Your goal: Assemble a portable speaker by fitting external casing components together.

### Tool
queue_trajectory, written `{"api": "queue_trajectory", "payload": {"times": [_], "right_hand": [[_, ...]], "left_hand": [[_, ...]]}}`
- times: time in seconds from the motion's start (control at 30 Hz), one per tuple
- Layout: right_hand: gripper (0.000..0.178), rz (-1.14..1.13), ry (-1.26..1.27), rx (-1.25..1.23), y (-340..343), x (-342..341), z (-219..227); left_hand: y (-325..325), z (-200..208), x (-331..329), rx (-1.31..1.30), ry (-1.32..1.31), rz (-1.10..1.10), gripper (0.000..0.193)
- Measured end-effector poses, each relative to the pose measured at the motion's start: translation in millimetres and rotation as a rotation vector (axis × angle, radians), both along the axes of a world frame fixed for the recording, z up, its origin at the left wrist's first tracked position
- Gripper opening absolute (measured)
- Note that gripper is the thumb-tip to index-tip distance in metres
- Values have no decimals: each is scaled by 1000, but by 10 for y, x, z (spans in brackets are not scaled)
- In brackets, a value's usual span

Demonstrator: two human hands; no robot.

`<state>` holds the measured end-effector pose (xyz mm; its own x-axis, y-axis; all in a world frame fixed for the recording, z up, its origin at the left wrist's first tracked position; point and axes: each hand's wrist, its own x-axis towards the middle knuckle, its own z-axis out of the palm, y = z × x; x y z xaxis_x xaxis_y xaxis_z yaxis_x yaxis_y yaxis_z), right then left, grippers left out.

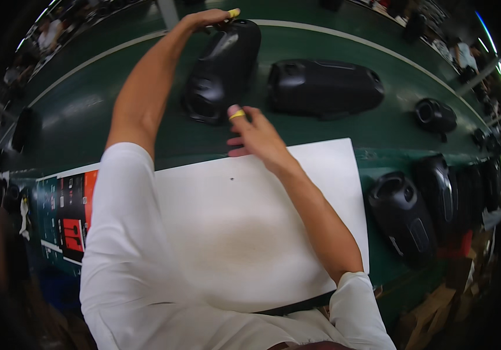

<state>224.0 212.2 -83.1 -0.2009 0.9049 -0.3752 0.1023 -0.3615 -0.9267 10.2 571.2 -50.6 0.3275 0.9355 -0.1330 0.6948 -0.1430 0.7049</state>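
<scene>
A black, barrel-shaped portable speaker (pixel 218 73) lies slantwise on the green work surface, its near end slightly blurred. My left hand (pixel 211 18) reaches out to its far end and grips it there, with some fingers hidden behind the body. Yellow tape wraps a digit on each hand. Close to the speaker's near end is my right hand (pixel 257 137), open, its fingers apart and holding nothing. To the right lies a second black speaker (pixel 326 87), on its side and untouched.
A white board (pixel 233 233) with a brownish smudge lies before me. Printed black and red sheets (pixel 72 216) stick out at its left. Black speakers (pixel 402 216) stand at the right, and a smaller one (pixel 435 115) lies beyond. A pale line (pixel 332 34) crosses the far surface.
</scene>
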Motion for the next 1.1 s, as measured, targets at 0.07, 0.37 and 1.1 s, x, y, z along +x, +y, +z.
{"api": "queue_trajectory", "payload": {"times": [0.07, 0.37, 1.1], "right_hand": [[101, -12, 91, -1, 112, -20, -98], [87, -224, 84, 164, 265, -29, 17], [92, 192, 827, 57, -1960, 1926, -1187]], "left_hand": [[-144, -17, -343, -24, -20, 87, 67], [-1980, 91, -1222, 116, -390, 600, 65], [-7457, -755, -116, 572, -123, 662, 67]]}}
